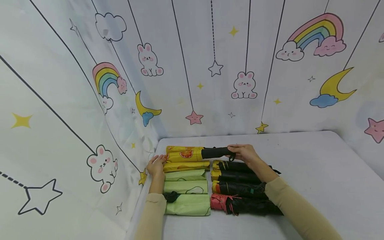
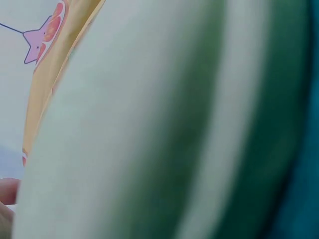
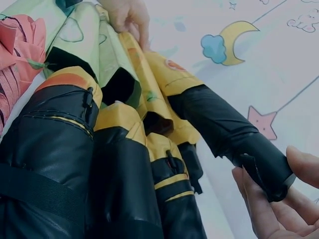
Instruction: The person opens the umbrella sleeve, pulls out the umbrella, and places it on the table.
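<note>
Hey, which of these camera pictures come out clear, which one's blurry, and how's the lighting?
Head view: soft, even light, with the yellow-and-black bundle easy to make out; left wrist view: a pale and green surface fills most of the frame, badly out of focus; right wrist view: dimmer, bluish cast, though the right hand looks fairly crisp.

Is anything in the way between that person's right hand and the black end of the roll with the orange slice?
Nothing visible is: the right hand grips the black end directly, while the left hand holds the opposite, yellow end. The row of black rolls lies nearer the person, not between.
</note>
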Demonstrator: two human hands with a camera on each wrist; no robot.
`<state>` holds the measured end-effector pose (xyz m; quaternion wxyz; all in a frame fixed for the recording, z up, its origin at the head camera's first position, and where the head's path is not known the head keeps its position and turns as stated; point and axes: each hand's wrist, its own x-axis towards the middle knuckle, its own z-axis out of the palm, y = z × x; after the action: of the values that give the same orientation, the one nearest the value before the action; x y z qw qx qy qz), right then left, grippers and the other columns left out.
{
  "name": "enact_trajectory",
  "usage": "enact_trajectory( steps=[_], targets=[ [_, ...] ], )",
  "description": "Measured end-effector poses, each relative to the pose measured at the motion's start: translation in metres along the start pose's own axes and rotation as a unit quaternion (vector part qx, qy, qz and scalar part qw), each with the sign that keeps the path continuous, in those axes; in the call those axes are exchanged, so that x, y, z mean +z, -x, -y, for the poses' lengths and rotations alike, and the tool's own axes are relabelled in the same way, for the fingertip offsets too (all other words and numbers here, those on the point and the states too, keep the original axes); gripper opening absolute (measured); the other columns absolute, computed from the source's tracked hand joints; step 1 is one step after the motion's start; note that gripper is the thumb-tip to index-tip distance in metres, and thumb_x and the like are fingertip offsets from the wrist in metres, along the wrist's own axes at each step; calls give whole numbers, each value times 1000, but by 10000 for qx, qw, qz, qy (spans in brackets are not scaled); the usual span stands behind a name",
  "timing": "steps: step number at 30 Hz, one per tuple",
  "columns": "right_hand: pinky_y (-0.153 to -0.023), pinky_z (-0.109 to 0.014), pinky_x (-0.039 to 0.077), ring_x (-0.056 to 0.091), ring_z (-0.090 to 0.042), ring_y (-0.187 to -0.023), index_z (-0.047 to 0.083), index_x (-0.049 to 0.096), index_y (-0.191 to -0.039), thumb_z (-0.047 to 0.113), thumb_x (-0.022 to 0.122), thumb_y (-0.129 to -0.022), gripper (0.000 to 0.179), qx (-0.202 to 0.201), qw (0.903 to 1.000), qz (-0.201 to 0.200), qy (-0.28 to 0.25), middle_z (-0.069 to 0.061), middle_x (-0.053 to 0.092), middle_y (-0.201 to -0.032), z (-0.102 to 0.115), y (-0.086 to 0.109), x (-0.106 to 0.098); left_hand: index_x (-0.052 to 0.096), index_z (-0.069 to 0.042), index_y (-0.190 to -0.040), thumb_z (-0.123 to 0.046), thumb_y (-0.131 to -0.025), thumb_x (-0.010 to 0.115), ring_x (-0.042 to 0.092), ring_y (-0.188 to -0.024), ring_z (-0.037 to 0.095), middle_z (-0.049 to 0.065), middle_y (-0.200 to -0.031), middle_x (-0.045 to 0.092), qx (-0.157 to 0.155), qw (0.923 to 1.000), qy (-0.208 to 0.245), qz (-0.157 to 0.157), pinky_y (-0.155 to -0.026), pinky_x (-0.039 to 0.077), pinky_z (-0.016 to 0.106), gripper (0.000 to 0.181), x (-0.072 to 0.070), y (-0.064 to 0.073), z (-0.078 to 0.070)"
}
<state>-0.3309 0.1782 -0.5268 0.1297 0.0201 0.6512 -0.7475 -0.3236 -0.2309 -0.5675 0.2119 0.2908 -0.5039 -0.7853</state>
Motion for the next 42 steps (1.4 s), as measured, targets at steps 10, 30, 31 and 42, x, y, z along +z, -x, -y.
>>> enact_trajectory(
  steps=[10, 30, 31, 42],
  targets=[
    [-93, -33, 60, 76, -23, -103, -6, 60, -142, 24, 78, -96, 57, 104, 9999, -1, -6, -22, 58, -144, -1, 3, -10, 57, 9, -140, 19, -91, 66, 69, -120, 31, 27, -132, 67, -98, 9999, -38, 37, -95, 60, 37, 51, -1, 1, -2],
    [-91, -33, 61, 77, -21, -100, -11, 54, -144, 17, 78, -97, 60, 54, 9998, -28, -166, -8, 71, -127, 5, 11, -28, 57, 9, -138, 18, -90, 67, 72, -114, 30, 27, -129, 69, -110, 9999, -15, -16, -91, 62, 37, 50, -3, -1, 2],
    [-91, -33, 61, 77, -21, -101, -11, 55, -143, 17, 78, -96, 59, 51, 9998, -39, -166, -8, 71, -126, 5, 11, -29, 58, 9, -137, 18, -90, 68, 72, -114, 30, 27, -129, 69, -105, 9999, -7, -22, -90, 62, 37, 49, -3, -2, 3],
    [-90, -32, 61, 77, -23, -100, -10, 55, -144, 18, 79, -95, 61, 91, 9998, -22, -203, -7, 72, -125, 6, 12, -36, 59, 10, -132, 19, -88, 69, 74, -110, 30, 28, -126, 69, -150, 9996, 183, -159, -87, 63, 36, 46, -3, -6, 1]
  ],
)
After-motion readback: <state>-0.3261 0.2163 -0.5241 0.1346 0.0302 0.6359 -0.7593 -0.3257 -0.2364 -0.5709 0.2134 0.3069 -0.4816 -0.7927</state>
